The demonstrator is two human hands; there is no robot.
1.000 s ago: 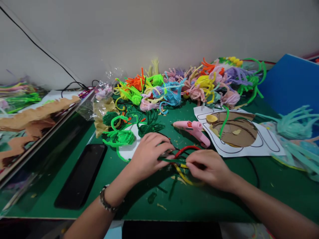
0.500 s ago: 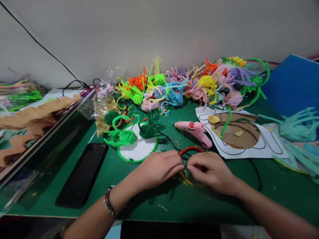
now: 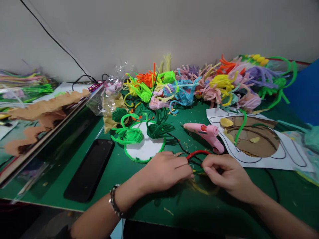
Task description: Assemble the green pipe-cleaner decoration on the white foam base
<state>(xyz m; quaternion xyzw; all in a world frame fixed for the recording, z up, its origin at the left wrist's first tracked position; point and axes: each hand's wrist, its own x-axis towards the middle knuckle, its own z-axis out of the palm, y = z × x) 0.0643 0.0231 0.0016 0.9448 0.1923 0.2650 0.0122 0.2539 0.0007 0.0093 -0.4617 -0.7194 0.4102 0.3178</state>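
My left hand [image 3: 169, 170] and my right hand [image 3: 225, 174] are close together over the front of the table, both with fingertips pinched. Between them runs a short dark green strand [image 3: 198, 172], which looks like a pipe cleaner; most of it is hidden by my fingers. Just behind the fingertips lies a red-handled tool [image 3: 198, 153], apparently scissors, partly covered by my left hand. Below the hands a yellow curved piece [image 3: 200, 190] is blurred. Beyond my left hand rests a white disc [image 3: 139, 151] edged in green, bearing green pipe-cleaner bundles [image 3: 132, 134].
A pink glue gun [image 3: 205, 132] lies behind my right hand. Right of it, white paper [image 3: 289, 156] surrounds a cardboard circle [image 3: 264, 142]. A black phone [image 3: 89, 169] lies at left, beside a clear-covered board [image 3: 50, 142]. Colourful pipe-cleaner bundles [image 3: 184, 94] line the wall.
The camera view has turned left, so the table things appear shifted right. My hands have drawn slightly apart, and more of the red-handled tool shows between them.
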